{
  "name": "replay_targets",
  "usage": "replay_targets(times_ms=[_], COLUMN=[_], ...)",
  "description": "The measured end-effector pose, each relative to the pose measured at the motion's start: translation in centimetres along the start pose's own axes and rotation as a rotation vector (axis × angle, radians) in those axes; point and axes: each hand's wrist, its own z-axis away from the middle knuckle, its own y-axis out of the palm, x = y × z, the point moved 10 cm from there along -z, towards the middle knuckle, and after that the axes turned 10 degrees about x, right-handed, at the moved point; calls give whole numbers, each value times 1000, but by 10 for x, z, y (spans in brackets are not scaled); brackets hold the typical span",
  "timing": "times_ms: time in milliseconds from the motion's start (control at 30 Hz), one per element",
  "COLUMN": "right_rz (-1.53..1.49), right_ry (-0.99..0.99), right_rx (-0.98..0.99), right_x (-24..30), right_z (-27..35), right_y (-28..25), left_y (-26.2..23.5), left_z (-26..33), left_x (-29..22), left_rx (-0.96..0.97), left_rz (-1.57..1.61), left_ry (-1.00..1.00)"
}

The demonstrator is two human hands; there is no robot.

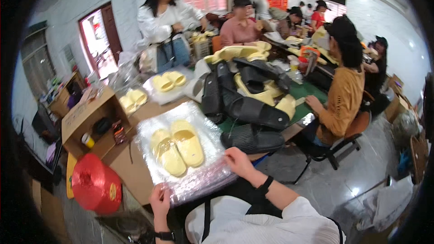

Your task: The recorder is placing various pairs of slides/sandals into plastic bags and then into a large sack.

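A pair of yellow slippers [177, 147] lies side by side inside a clear plastic bag [199, 178] on the brown table [131, 167] in front of me. My left hand [160, 200] pinches the bag's near left corner. My right hand [238, 160] grips the bag's near right edge, fingers closed on the plastic.
A red spool [96, 185] sits at the table's left corner beside an open cardboard box [86, 122]. More bagged yellow slippers [169, 81] lie farther back. Black slippers [253, 122] are piled to the right. A person in an orange top [343, 99] sits right; several others work beyond.
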Motion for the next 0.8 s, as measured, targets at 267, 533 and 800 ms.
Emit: replay_targets(times_ms=[267,533,800], right_rz=[312,523,485], right_ry=[-382,-190,-178], right_rx=[170,411,313], right_x=[138,38,30], right_z=[-14,-13,-10], right_y=[38,96,90], left_y=[11,13,9], left_z=[-18,-15,-27], left_x=[4,-25,7], left_rx=[-195,-282,-332], left_rz=[193,-267,349], left_ry=[-165,-69,-77])
